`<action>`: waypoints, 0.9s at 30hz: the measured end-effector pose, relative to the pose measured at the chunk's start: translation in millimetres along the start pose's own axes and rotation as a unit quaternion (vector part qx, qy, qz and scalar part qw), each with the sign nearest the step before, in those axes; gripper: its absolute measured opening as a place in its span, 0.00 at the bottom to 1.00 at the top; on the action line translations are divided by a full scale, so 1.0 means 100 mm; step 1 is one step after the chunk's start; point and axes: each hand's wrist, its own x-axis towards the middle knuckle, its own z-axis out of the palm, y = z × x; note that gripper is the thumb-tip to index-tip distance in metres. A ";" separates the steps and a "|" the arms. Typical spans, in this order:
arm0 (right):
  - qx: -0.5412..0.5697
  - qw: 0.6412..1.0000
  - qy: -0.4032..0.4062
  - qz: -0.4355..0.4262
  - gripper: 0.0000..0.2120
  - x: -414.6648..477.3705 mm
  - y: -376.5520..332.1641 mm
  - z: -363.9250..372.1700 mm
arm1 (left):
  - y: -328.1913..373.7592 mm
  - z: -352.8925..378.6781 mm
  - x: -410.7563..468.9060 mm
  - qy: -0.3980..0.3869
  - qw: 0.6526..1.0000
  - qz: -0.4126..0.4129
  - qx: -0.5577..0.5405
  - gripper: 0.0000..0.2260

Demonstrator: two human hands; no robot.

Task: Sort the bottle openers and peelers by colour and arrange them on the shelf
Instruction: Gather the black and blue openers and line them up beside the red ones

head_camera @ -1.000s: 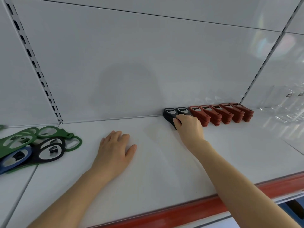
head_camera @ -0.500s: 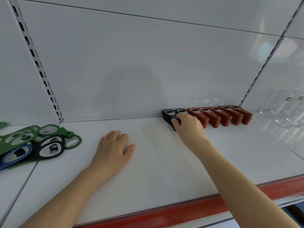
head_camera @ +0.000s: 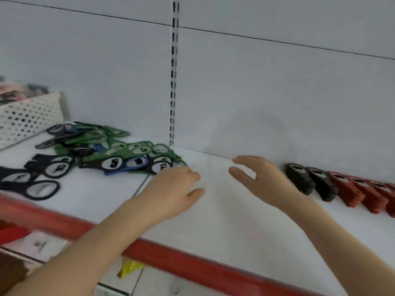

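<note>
White shelf [head_camera: 213, 227]: two black openers [head_camera: 299, 178] sit at the back right, with a row of red openers [head_camera: 350, 189] just beside them. Right hand [head_camera: 265, 180] hovers just left of the black pair, fingers spread, holding nothing. Left hand [head_camera: 171, 189] is palm down, fingers relaxed, empty, at the edge of the mixed green, black and blue pile [head_camera: 128, 154].

The left hand [head_camera: 171, 190] and right hand [head_camera: 264, 184] are bare, with slim fingers [head_camera: 189, 175]. The left forearm [head_camera: 85, 248] and right forearm [head_camera: 342, 242] are bare as well, uncovered along all their visible length, slightly blurred.
</note>
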 end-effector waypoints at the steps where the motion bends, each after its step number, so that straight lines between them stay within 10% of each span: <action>1: 0.004 1.000 -0.011 -0.018 0.21 0.05 -0.12 0.07 | -0.12 -0.04 -0.13 0.018 1.000 -0.014 0.002 0.21; 14: 0.060 0.974 -0.113 -0.185 0.14 0.72 -2.01 1.06 | -2.02 -0.50 -1.58 0.127 0.963 -0.234 -0.041 0.16; 27: 0.145 0.964 -0.208 -0.087 0.05 0.90 -2.98 1.66 | -2.85 -0.68 -1.65 0.056 0.979 -0.118 -0.156 0.26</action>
